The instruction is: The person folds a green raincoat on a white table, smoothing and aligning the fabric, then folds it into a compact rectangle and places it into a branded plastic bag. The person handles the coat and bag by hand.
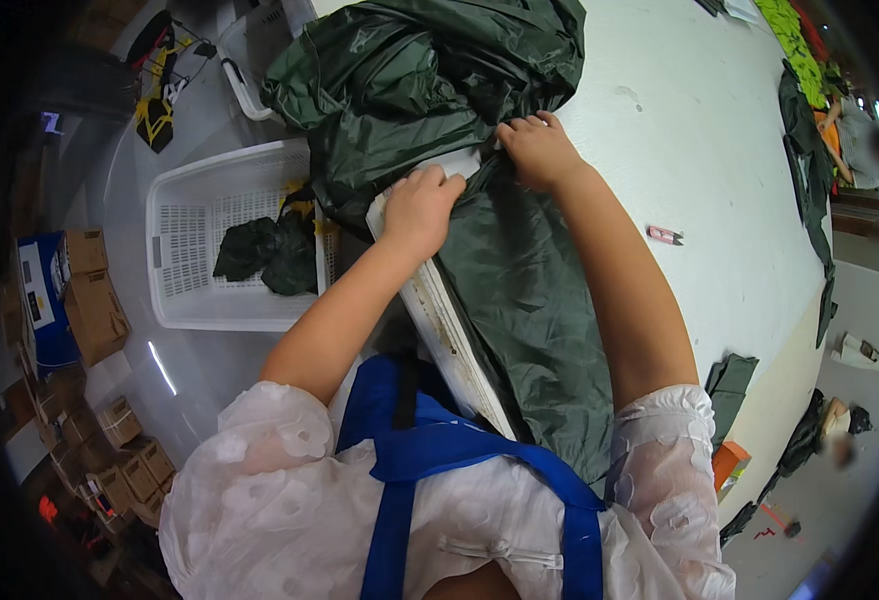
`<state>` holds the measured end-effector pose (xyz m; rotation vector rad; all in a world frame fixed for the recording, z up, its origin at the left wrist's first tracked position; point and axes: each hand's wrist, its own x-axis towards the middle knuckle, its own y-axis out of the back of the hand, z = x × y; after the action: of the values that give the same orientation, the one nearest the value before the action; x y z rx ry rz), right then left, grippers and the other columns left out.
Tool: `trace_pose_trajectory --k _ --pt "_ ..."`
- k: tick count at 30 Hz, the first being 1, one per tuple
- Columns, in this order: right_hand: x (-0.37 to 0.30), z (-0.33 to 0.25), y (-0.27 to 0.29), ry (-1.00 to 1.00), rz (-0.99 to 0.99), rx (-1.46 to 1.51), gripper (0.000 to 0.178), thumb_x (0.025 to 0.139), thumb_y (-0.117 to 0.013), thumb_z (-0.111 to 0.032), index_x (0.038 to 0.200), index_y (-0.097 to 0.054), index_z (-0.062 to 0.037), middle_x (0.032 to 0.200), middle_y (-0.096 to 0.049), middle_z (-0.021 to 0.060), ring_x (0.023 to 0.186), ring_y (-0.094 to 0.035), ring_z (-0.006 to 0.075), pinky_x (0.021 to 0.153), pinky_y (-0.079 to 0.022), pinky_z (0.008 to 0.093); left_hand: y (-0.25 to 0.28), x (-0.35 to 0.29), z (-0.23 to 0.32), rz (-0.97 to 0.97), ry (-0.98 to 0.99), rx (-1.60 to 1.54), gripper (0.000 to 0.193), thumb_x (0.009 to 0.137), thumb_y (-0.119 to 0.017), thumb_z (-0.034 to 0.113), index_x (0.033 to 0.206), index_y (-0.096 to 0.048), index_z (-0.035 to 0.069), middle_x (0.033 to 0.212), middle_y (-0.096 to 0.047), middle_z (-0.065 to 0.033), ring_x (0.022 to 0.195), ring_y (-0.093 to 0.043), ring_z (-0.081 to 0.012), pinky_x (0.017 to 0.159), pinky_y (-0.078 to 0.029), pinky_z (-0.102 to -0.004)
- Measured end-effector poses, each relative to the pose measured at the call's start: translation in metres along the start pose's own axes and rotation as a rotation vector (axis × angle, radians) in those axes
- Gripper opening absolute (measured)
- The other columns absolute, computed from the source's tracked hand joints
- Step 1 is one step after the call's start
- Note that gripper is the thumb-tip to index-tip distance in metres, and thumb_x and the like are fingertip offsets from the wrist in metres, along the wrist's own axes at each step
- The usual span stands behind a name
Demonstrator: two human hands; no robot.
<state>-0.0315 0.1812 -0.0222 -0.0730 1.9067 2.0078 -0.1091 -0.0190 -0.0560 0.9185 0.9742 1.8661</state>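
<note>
Glossy dark-green fabric point(529, 290) lay across a white worktop point(669, 150), spread out nearer, seemingly unfinished where bunched ahead. The right hand point(541, 152) pinched it with curled fingers; the left hand point(419, 215) curled at the edge, grip unclear.

Holds bare forearms point(347, 305) extended forward; sets right hand point(541, 157) beyond left hand point(421, 214), with fingers point(430, 178) bent on both.

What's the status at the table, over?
Left grip at the white table edge. Right grip closed on dark green fabric, bunched ahead. Small pink tool apart, off right, not blocking.
</note>
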Motion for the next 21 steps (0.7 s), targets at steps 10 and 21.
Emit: trace_pose_trajectory --k 10,21 --pt "-0.051 -0.007 -0.003 0.095 0.411 0.042 0.010 0.077 -0.055 -0.013 0.087 -0.057 -0.0152 0.082 -0.054 0.0006 0.085 -0.054 0.0208 0.075 -0.038 0.0362 0.011 -0.021 0.002 0.204 -0.185 -0.048 0.021 0.071 -0.059 0.003 0.090 -0.062 0.012 0.086 -0.054 -0.0018 0.082 -0.053 -0.0231 0.072 -0.041 -0.0354" --pt "-0.113 -0.042 -0.048 -0.167 0.401 0.204 0.015 0.078 -0.053 -0.009 0.092 -0.055 -0.0120 0.084 -0.051 0.0064 0.083 -0.054 0.0245 0.072 -0.043 0.0374 0.002 -0.058 0.023 0.152 -0.499 -0.179 0.016 0.071 -0.059 0.011 0.087 -0.062 0.009 0.095 -0.061 -0.0032 0.090 -0.057 -0.0225 0.079 -0.046 -0.0344"
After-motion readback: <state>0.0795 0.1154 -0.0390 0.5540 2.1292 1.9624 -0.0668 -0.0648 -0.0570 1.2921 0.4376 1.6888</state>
